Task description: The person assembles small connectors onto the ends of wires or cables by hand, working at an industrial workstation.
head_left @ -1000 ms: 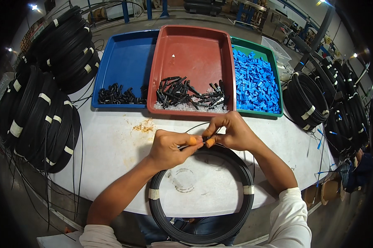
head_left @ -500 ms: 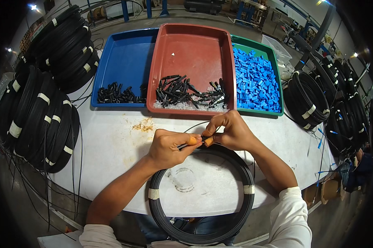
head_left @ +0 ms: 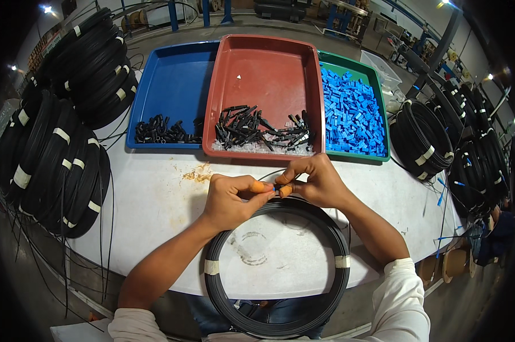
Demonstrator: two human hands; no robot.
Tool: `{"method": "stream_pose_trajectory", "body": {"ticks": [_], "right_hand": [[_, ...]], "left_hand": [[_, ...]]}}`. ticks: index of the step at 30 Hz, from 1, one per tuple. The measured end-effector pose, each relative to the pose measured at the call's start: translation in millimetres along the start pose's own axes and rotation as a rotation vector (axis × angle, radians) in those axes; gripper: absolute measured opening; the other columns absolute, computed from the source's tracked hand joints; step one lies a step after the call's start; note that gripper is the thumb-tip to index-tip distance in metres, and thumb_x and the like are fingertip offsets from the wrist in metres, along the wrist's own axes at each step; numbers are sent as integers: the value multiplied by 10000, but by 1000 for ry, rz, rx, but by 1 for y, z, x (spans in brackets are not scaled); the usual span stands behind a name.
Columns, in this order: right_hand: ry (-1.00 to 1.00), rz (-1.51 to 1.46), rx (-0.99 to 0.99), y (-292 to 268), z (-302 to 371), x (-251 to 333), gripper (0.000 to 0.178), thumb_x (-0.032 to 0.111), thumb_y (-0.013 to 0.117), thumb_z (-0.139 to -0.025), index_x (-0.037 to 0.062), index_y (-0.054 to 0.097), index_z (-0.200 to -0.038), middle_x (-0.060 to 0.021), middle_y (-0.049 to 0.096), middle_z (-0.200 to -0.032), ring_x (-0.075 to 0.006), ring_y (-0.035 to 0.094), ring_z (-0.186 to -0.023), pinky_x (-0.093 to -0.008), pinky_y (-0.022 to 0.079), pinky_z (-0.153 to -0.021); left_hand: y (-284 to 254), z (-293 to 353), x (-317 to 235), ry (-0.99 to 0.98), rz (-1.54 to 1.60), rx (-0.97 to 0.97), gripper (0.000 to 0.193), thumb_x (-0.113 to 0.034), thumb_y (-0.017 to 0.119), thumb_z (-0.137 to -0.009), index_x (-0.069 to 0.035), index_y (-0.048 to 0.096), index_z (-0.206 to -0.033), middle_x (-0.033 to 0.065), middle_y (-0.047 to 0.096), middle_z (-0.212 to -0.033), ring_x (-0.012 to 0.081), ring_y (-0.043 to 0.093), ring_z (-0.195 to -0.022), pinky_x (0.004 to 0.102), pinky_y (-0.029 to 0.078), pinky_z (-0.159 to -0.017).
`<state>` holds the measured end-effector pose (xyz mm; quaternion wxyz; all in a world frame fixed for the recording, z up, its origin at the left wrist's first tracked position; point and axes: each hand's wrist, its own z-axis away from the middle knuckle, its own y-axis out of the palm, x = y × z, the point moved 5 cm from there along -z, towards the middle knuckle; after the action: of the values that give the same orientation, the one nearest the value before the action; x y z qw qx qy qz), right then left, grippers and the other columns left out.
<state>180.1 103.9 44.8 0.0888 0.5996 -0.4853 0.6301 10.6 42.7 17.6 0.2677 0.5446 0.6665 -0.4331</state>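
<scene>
My left hand (head_left: 231, 198) and my right hand (head_left: 314, 181) meet fingertip to fingertip over the white table (head_left: 155, 222), pinching a thin black cable end with a small blue connector piece (head_left: 274, 188) between them. Orange covers sit on the tips of the pinching fingers. Just below the hands lies a black cable coil (head_left: 277, 268) bound with white tape, hanging partly over the table's near edge. The cable runs from the coil up to my fingers.
Three trays stand at the back: a blue tray (head_left: 172, 85) with black parts, a red tray (head_left: 263, 74) with black and clear parts, a green tray (head_left: 377, 85) full of blue pieces. Stacked black coils (head_left: 52, 148) fill the left; more coils (head_left: 440, 142) lie right.
Both hands stay in the same spot over the coil; only the fingertips have shifted slightly on the cable end.
</scene>
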Motion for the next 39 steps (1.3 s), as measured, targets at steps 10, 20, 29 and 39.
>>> {"method": "stream_pose_trajectory", "body": {"ticks": [10, 20, 29, 39], "right_hand": [[-197, 282, -60, 4, 4, 12, 180, -15, 810, -678, 12, 714, -828, -135, 722, -792, -297, 696, -748, -387, 532, -714], [-459, 471, -241, 5, 9, 13, 201, -32, 790, -623, 72, 713, -776, -54, 678, -785, -246, 627, -813, -351, 456, -798], [-402, 393, -112, -3, 4, 13, 188, 12, 814, -676, 61, 719, -831, -71, 709, -822, -273, 656, -825, -375, 481, -790], [-225, 369, 13, -9, -4, 11, 272, 74, 788, -759, -8, 717, -1009, -184, 729, -911, -347, 707, -865, -399, 549, -777]], "left_hand": [[0, -1, -3, -1, -33, 25, 99, 1, 807, -781, 40, 760, -859, 123, 756, -801, 105, 705, -699, 232, 557, -634], [1, -2, 1, -123, 47, -73, 128, -25, 827, -766, 28, 773, -869, 70, 742, -729, 41, 627, -617, 191, 477, -547], [2, -1, 6, -116, 59, -56, 123, -18, 822, -772, 28, 772, -875, 64, 742, -749, 39, 622, -638, 192, 490, -571], [1, -8, 12, -182, 13, 31, 181, -46, 778, -834, 44, 734, -985, 80, 746, -865, 95, 680, -774, 241, 543, -711]]}}
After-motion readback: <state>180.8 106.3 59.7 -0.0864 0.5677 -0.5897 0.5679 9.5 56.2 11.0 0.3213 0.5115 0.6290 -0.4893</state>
